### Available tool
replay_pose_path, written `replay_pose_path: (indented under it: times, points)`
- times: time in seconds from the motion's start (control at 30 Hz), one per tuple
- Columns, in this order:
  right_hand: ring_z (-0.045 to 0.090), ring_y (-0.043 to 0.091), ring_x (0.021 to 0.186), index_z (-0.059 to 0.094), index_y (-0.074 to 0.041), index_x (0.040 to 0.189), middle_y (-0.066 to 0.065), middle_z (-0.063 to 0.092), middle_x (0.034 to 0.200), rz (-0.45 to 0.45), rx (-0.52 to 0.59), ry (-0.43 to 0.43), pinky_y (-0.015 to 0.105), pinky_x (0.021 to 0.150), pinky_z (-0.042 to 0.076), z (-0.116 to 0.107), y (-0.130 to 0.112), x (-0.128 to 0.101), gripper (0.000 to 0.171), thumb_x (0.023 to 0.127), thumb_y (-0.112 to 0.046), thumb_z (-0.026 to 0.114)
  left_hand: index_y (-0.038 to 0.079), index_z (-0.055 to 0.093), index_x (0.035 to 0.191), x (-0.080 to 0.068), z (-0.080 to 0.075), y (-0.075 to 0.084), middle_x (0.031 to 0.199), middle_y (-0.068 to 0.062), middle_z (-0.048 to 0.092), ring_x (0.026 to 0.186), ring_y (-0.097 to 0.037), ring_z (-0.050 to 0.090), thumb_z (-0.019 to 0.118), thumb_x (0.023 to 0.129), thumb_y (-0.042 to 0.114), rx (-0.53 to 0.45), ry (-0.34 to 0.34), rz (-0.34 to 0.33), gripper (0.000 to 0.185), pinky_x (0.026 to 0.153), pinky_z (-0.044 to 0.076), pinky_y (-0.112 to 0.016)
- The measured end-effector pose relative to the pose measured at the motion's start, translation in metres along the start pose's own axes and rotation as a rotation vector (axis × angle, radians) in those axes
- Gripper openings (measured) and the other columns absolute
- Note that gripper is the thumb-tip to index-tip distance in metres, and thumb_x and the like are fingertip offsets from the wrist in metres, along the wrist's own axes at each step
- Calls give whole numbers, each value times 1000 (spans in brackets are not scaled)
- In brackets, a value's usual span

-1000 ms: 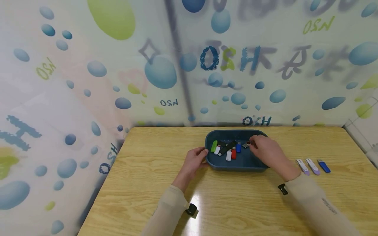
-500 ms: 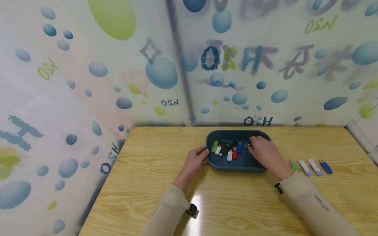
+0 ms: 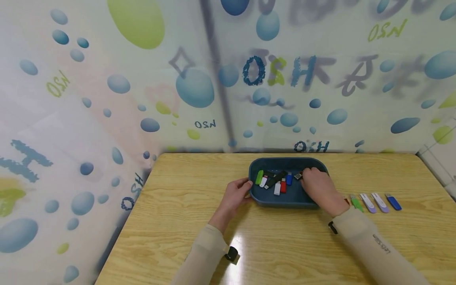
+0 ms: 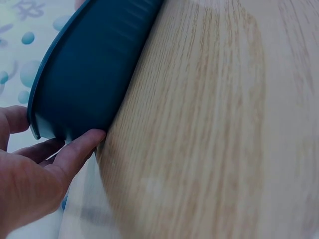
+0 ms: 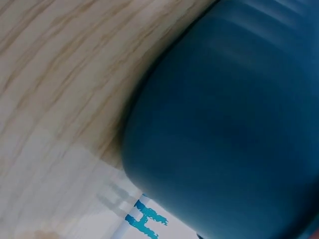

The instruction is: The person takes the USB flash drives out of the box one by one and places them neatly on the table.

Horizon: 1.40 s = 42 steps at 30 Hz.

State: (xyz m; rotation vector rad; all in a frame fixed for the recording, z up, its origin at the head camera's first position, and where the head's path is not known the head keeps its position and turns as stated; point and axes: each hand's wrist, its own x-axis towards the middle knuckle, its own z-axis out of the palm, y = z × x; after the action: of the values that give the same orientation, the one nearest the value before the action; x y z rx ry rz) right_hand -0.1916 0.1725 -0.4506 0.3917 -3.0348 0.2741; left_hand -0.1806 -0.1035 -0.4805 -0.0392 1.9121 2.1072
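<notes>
A dark blue plastic tray (image 3: pixel 285 204) stands on the table with several USB sticks inside. My left hand (image 3: pixel 234 193) holds its left end, thumb at the rim and fingers against the outer wall, as the left wrist view shows on the tray wall (image 4: pixel 89 69). Inside the right end, my right hand (image 3: pixel 318 189) has its fingers curled at a USB stick with a metal plug (image 3: pixel 298 175); most of that stick is hidden. Left of it lie a blue USB stick (image 3: pixel 289 179), a red one (image 3: pixel 283 186), a white one (image 3: pixel 277 188), a black one (image 3: pixel 276 179) and a green one (image 3: pixel 259 177).
On the wooden table (image 3: pixel 171 221), right of the tray, a row holds a green USB stick (image 3: pixel 356 203), two white-and-purple ones and a blue one (image 3: pixel 393 202). A red edge shows beside my right wrist. A patterned curtain (image 3: pixel 192 118) hangs behind the table.
My right forearm and wrist have shifted left, uncovering the green USB stick and then a red edge in the row. My right fingertips stay at the same spot; my left hand keeps its hold.
</notes>
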Motion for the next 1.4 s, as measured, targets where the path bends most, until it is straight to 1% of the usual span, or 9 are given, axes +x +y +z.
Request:
replay_pose_path:
  times: [0.17,0.4,0.63,0.87,0.97,1.23,1.4]
  points:
    - [61,30,66,64,13,92,17,57,74,9,-22,11,47,58,59,1,0,0,22,95,-7,73,-12,48,146,1,0,0,142,-30,55,128,-39,59,54,107,16,-3,-2,-7,49,92,60,-45]
    - [58,29,61,63,13,89,16,55,72,1,-19,29,45,54,57,3,1,-1,19,97,-3,69,-12,48,147,-1,-1,1,142,-30,55,129,-39,59,54,108,17,-2,-8,-7,49,93,60,-44]
    - [59,29,63,64,13,89,17,56,73,-2,-25,27,45,56,59,6,2,0,18,97,-3,68,-12,48,147,0,-1,0,142,-30,56,129,-38,60,54,107,17,4,-9,-6,49,92,60,-44]
    - [61,33,69,65,14,92,22,59,79,7,-27,-5,49,60,60,9,3,2,17,101,2,59,-12,49,147,0,0,0,142,-30,56,128,-39,60,53,108,17,2,-13,1,48,92,60,-45]
    - [61,34,70,65,14,93,23,59,79,6,-31,-10,49,61,60,10,2,2,16,101,3,58,-12,49,146,0,-1,0,142,-30,56,128,-39,60,53,108,17,3,-13,2,48,92,61,-46]
    - [58,34,63,64,13,89,21,54,76,13,-28,-4,50,53,58,10,1,0,13,98,4,60,-12,49,146,0,-1,0,142,-30,56,128,-39,60,53,108,16,2,-10,1,48,91,61,-45]
    - [57,33,61,64,12,90,21,53,76,35,-15,0,51,52,57,10,0,0,13,98,3,60,-12,49,146,1,-1,-2,141,-30,57,127,-40,60,53,108,16,13,-4,3,48,90,61,-45]
